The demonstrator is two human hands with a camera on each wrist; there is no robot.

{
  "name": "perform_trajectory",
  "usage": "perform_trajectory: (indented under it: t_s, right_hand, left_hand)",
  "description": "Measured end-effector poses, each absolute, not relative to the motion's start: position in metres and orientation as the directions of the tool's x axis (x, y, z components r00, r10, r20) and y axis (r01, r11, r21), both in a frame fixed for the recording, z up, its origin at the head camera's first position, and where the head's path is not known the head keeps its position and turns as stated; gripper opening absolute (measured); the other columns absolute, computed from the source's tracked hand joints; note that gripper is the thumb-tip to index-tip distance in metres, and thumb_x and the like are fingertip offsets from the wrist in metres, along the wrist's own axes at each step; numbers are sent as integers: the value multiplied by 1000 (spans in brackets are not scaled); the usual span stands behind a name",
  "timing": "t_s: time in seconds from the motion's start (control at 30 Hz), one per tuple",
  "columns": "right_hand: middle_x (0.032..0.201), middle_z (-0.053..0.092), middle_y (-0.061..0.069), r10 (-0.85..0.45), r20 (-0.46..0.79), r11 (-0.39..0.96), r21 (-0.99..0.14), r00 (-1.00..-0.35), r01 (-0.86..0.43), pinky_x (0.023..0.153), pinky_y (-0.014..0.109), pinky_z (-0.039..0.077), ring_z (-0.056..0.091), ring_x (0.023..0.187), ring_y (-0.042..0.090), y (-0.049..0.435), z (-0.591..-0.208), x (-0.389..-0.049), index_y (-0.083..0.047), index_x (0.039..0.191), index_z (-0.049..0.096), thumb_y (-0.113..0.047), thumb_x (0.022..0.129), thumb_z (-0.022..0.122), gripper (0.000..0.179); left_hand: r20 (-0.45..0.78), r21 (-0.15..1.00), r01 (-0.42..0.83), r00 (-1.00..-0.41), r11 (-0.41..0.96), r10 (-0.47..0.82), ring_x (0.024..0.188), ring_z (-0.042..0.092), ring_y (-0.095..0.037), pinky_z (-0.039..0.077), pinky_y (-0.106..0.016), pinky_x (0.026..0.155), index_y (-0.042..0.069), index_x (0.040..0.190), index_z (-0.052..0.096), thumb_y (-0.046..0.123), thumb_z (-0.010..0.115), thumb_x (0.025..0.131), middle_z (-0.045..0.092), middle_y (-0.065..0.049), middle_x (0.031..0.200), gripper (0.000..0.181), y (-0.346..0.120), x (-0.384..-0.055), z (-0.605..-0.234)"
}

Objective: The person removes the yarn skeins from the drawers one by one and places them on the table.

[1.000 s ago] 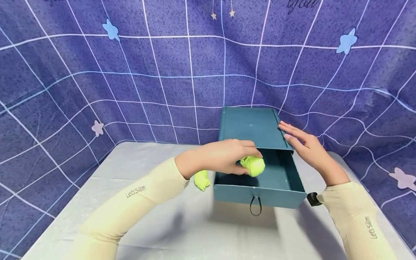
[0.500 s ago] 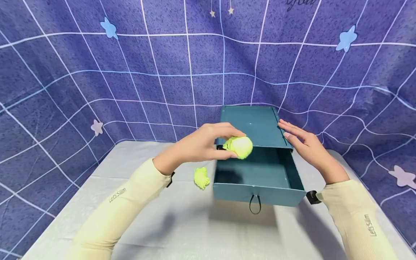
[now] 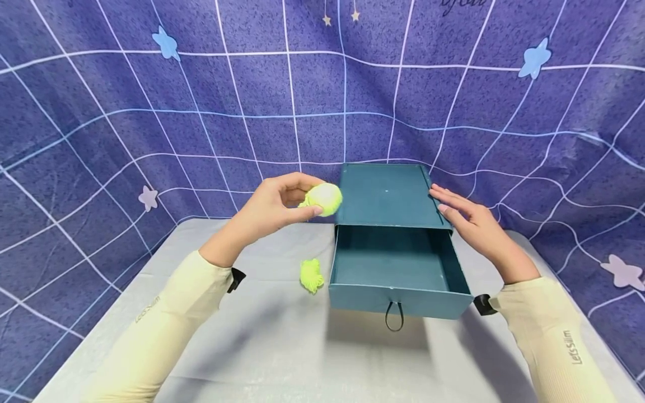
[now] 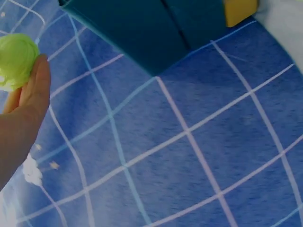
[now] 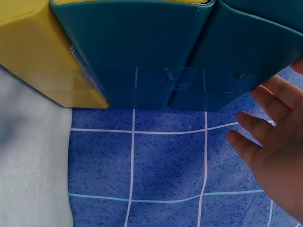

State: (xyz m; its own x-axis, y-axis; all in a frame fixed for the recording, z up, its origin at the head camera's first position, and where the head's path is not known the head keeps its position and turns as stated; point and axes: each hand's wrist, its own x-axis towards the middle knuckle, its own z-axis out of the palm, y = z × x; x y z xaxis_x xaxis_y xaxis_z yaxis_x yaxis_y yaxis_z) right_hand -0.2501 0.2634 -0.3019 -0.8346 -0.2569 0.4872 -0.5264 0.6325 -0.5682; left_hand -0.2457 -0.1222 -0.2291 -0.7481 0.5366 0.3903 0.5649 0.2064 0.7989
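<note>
My left hand (image 3: 269, 208) pinches a neon yellow-green ball of yarn (image 3: 325, 199) between thumb and fingers, in the air left of the teal drawer box (image 3: 388, 193). The same yarn ball (image 4: 16, 60) shows at the left edge of the left wrist view. The box's drawer (image 3: 390, 268) is pulled out, its bare floor visible, with a black loop handle (image 3: 395, 317) on the front. Straight fingers of my right hand (image 3: 471, 224) rest against the box's right top edge. A smaller neon clump of yarn (image 3: 311, 275) lies on the table left of the drawer.
A pale cloth covers the table (image 3: 282, 347). Behind and around it hangs a purple-blue curtain (image 3: 262, 89) with grid lines and stars. In the right wrist view a yellow box part (image 5: 42, 52) adjoins the teal ones.
My left hand has lifted the yarn ball out of the drawer and carried it up and left, beyond the box's left edge. The right hand stays in place.
</note>
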Motion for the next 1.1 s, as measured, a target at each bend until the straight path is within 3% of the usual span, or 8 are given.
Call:
perform_trajectory:
  t_s: [0.17, 0.33, 0.57, 0.8, 1.1]
  right_hand:
    - [147, 44, -1, -258, 485, 636, -565, -836, -525, 111, 24, 24, 31, 136, 3, 264, -302, -250, -20, 139, 53, -24, 101, 50, 38]
    - [148, 44, -1, -257, 478, 636, -570, -840, -520, 112, 28, 24, 32, 137, 7, 263, -303, -249, -20, 139, 53, -24, 101, 50, 38]
    - [148, 43, -2, -254, 475, 637, -574, -843, -515, 113, 33, 25, 32, 139, 14, 263, -302, -250, -20, 139, 53, -24, 101, 50, 38]
    - [148, 44, -2, -251, 476, 637, -574, -843, -514, 112, 29, 25, 32, 137, 8, 263, -302, -250, -21, 139, 53, -24, 101, 51, 38]
    - [148, 44, -2, -253, 474, 638, -573, -843, -514, 112, 29, 25, 33, 138, 15, 263, -301, -250, -20, 139, 53, -25, 101, 50, 38]
  left_hand:
    - [253, 888, 378, -877, 263, 409, 93, 67, -18, 55, -29, 84, 6, 122, 62, 15, 76, 84, 68, -8, 105, 41, -138, -259, -240]
    - [136, 949, 223, -927, 223, 349, 94, 66, -19, 54, -34, 89, 0, 125, 58, 13, 70, 88, 65, -12, 107, 41, -148, -270, -253]
    - [8, 972, 81, -950, 220, 313, 86, 67, -19, 53, -40, 91, -8, 125, 53, 12, 66, 91, 63, -13, 104, 42, -157, -281, -275]
    - [-109, 958, -30, -958, 285, 265, 82, 68, -20, 54, -37, 87, -12, 125, 50, 10, 65, 91, 62, -14, 101, 43, -167, -292, -307]
    - [-251, 901, -146, -944, 409, 214, 78, 68, -19, 57, -31, 79, -13, 128, 46, 12, 66, 90, 60, -15, 100, 49, -182, -298, -348]
